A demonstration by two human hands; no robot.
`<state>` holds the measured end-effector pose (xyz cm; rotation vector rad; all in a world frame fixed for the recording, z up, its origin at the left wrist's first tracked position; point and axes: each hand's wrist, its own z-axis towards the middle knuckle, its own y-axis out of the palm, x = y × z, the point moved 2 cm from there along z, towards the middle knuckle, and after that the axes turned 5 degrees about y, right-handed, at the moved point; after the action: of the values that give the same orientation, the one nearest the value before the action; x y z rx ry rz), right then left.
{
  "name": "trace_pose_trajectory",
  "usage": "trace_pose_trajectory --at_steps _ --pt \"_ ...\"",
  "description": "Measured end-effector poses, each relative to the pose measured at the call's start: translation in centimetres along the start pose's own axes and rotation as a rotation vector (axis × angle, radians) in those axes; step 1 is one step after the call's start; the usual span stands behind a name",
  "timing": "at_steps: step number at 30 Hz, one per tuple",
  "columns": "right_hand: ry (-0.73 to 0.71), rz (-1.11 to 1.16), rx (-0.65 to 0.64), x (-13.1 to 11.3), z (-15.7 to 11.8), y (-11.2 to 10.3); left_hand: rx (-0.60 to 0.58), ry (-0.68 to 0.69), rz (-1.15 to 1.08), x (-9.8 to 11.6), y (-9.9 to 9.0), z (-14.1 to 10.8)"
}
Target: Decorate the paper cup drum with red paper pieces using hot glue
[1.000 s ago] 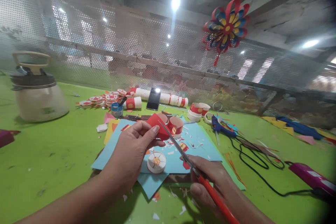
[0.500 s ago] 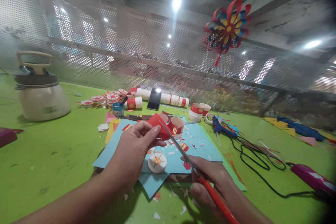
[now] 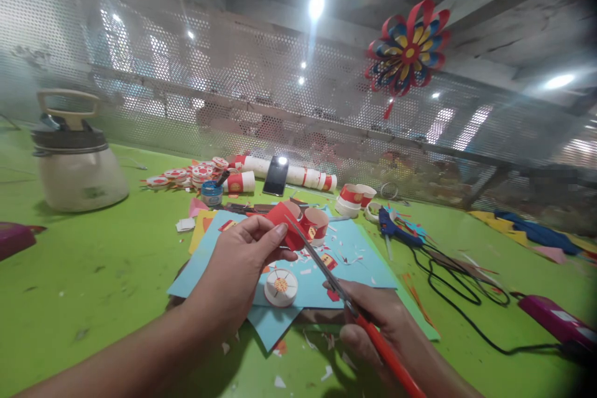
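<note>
The red paper is pinched between the thumb and fingers of the left hand and held above the blue sheet. By the right hand, curled around the red handles, the scissors are gripped, their blades seen across the paper; whether it is caught between them cannot be told. Below, a round white piece is set by the sheet's near edge, and a paper ring is stood near its far edge. Past its right edge, a blue glue gun is laid on the green table. Off the sheet's far left corner, a blue jar is placed, and toward the table's far edge a phone is seen
</note>
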<state>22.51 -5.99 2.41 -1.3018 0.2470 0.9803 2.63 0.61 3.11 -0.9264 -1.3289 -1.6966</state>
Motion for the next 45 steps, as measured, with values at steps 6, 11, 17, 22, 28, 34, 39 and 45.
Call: trace_pose_trajectory --at_steps 6,11,17,22,28,34,39,45 --pt "-0.014 -0.048 0.030 0.57 -0.22 0.38 0.003 -0.003 -0.001 -0.13 0.03 0.18" --pt "-0.019 -0.040 0.025 0.25 -0.27 0.48 0.020 -0.007 0.011 -0.10 0.07 0.15" --pt "0.020 -0.044 0.007 0.03 -0.37 0.55 0.019 -0.035 -0.049 0.05 0.10 0.04" --pt "0.027 -0.132 0.008 0.36 -0.58 0.62 0.026 -0.045 -0.076 -0.02 0.08 0.11" --pt "0.037 -0.154 -0.015 0.50 -0.43 0.33 -0.007 -0.041 -0.087 0.30 0.09 0.09" --pt "0.006 -0.093 -0.017 0.20 -0.38 0.19 -0.088 -0.068 -0.059 0.14 0.29 -0.11" --pt "0.020 -0.105 -0.013 0.46 -0.47 0.29 -0.116 -0.080 -0.049 0.00 0.30 -0.25" --pt "0.040 -0.098 -0.032 0.77 -0.57 0.20 -0.180 -0.037 -0.041 0.00 0.09 -0.20"
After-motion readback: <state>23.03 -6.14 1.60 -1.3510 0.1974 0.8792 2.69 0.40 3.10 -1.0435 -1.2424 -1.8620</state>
